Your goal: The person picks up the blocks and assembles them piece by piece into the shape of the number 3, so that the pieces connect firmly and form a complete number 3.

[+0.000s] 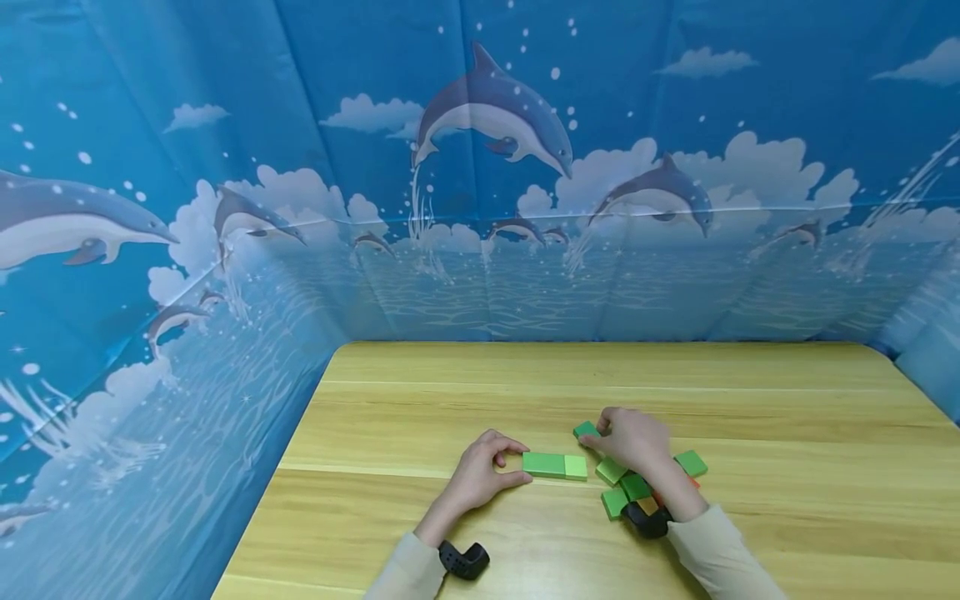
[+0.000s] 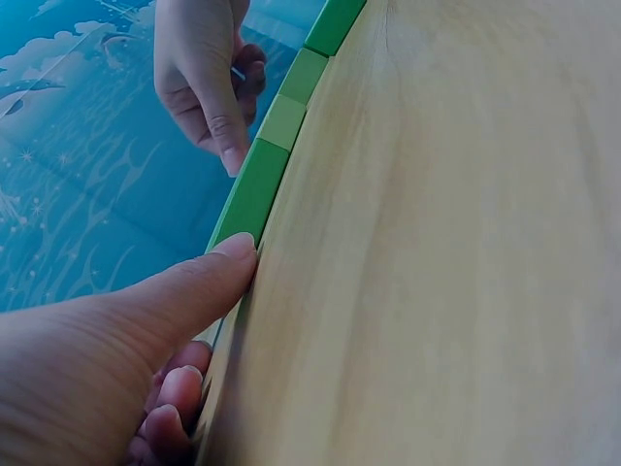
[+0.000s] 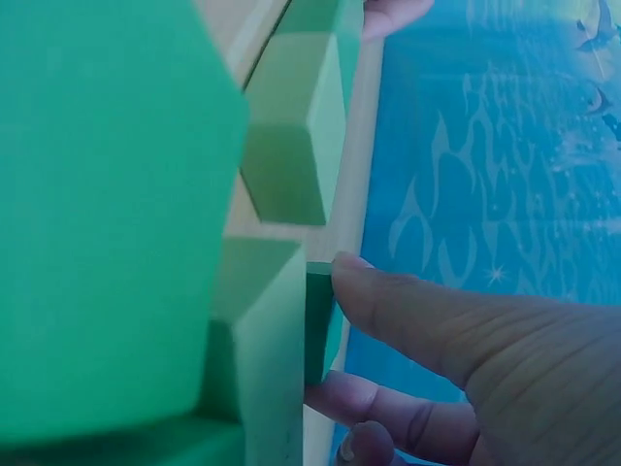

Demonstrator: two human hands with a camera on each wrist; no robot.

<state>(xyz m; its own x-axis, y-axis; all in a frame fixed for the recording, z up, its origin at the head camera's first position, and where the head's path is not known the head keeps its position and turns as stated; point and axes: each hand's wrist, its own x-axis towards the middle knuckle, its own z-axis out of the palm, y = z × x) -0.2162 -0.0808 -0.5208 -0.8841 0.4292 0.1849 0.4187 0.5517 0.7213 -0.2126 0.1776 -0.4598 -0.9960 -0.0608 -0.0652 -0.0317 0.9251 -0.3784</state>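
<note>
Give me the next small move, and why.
Probably bring the green block to the light end of the row: the right hand pinches that block, and the left hand holds the row's other end.

And here's a smooth, wood-grained tabletop (image 1: 360, 417) catching a soft sheen, smooth matt green blocks (image 1: 543, 465), possibly painted wood though the blurred close-up hardly settles it, a creased, faintly glossy backdrop sheet (image 1: 375, 50), and matt cloth sleeves (image 1: 411, 571)!

The blocks (image 1: 543, 465) are mostly green, the backdrop (image 1: 480, 183) blue with dolphins.
</note>
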